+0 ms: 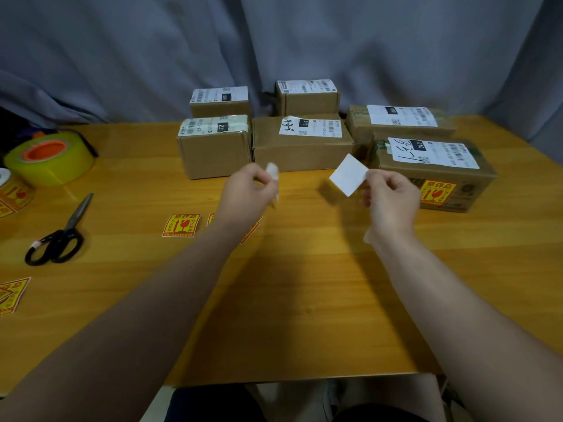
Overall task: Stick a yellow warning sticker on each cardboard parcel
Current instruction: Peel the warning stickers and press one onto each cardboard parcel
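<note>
- Six cardboard parcels stand in two rows at 12 o'clock on the tabletop (289,284), shipping labels up and front faces toward the person, probably so each face is easy to reach.
- Only the right front parcel (396,169), at 2 o'clock, shows a yellow warning sticker (437,192); it is stuck flat on the front face. By my count five parcels are left to do.
- The right hand (391,202) pinches a white square (348,175) by one corner between thumb and fingers. It is lifted clear of the tabletop, just in front of the middle front parcel (301,150). I take it for a peeled sticker seen from its blank back, held by the edge to keep the glue off the skin, but I cannot confirm that.
- The left hand (246,193) has its fingers curled round a crumpled white scrap (272,171), likely the backing paper.
- A loose sticker (182,225) lies at 9 o'clock near the left forearm, within easy reach for the next parcel; another is partly hidden under that arm.
- Scissors (58,236) and a yellow tape roll (48,159) sit farther out, toward 10 o'clock.
- Writing: "4-4-8" by hand on the middle parcel, "3-3-1" on the stickered one, "122" on the left front parcel (213,150). Several labels carry "010". The stickers bear red Chinese characters and a glass symbol.
</note>
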`<state>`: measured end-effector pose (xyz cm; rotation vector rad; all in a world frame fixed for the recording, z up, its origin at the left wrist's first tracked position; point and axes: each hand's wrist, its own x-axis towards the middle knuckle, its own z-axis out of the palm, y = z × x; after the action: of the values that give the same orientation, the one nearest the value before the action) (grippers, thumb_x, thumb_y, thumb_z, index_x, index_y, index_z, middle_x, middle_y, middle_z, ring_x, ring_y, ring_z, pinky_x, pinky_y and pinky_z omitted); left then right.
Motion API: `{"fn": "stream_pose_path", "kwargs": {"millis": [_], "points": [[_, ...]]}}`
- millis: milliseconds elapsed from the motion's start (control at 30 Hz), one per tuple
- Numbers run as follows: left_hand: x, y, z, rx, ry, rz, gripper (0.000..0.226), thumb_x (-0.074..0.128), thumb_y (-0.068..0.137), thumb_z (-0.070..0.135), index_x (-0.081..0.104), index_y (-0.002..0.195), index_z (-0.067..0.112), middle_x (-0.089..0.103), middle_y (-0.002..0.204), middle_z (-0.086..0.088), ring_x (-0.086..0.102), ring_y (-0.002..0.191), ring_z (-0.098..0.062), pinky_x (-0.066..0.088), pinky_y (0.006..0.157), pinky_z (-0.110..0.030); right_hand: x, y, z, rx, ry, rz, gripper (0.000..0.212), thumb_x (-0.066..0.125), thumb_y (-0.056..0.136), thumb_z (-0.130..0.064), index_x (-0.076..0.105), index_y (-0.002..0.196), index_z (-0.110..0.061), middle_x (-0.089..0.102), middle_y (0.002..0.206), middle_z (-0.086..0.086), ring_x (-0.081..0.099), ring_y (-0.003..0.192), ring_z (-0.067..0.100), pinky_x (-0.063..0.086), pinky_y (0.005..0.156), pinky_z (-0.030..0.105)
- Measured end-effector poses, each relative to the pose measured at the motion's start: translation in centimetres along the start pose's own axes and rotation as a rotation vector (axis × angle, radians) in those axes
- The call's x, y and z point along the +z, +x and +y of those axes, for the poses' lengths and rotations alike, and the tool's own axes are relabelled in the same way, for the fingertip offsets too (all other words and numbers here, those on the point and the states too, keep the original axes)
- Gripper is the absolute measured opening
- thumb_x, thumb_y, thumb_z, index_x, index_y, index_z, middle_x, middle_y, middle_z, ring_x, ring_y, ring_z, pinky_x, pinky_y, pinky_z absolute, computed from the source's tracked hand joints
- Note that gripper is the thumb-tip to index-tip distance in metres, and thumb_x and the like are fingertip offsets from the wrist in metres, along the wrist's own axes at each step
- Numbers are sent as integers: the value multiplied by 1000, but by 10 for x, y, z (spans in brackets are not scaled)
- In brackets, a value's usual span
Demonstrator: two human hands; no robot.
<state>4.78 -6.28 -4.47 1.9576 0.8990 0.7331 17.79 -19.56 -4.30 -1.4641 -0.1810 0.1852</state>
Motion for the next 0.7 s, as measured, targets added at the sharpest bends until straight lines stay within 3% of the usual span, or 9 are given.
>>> {"fn": "stream_pose_path", "kwargs": {"millis": [167,267,333,400,467,533,633,700], "points": [[37,-22,14,453,481,-333,10,60,87,21,63,88,11,62,91,0,48,81,-11,29,66,-22,-13,6,-4,-56,-31,15,18,58,85,-12,67,73,-21,64,71,-5,56,65,7,49,64,27],[56,-36,17,510,574,-614,27,54,90,33,69,95,11,67,101,-5,58,95,-20,43,84,-33,-15,2,-5,-103,-59,13,15,58,84,-11,69,77,-18,64,71,-5,56,68,7,48,66,27],[57,-43,24,538,561,-688,43,44,88,50,71,97,17,68,103,-3,59,97,-20,47,84,-38,-16,-1,-7,-134,-77,2,16,58,84,-10,69,75,-17,63,70,-5,55,68,7,46,66,25],[50,-45,33,540,524,-553,45,45,87,57,69,94,19,62,98,1,55,91,-15,46,77,-36,-14,-3,-7,-144,-89,-12,15,58,82,-8,69,75,-14,63,69,-2,53,66,8,45,66,26],[40,-45,42,557,518,-263,36,54,85,53,58,86,17,49,91,5,47,83,-12,38,67,-29,-11,-7,-8,-139,-77,-29,16,58,81,-6,68,72,-14,61,66,-2,50,62,7,43,64,24],[33,-41,44,611,563,-43,33,61,81,48,52,90,18,44,94,4,44,85,-14,33,70,-26,-5,-14,-9,-137,-75,-64,17,58,81,-6,67,70,-15,61,67,-4,50,61,4,42,63,18],[32,-37,38,698,726,117,41,68,71,45,54,92,13,51,95,-5,48,85,-24,32,72,-33,5,-27,-12,-129,-75,-115,13,57,83,-5,69,78,-8,61,71,-3,50,62,1,39,52,5],[34,-36,35,700,820,204,39,68,67,44,56,86,12,54,89,-7,51,79,-26,35,69,-35,12,-33,-13,-121,-40,-120,13,56,83,-4,68,79,-5,60,71,-1,50,60,0,39,50,5]]}}
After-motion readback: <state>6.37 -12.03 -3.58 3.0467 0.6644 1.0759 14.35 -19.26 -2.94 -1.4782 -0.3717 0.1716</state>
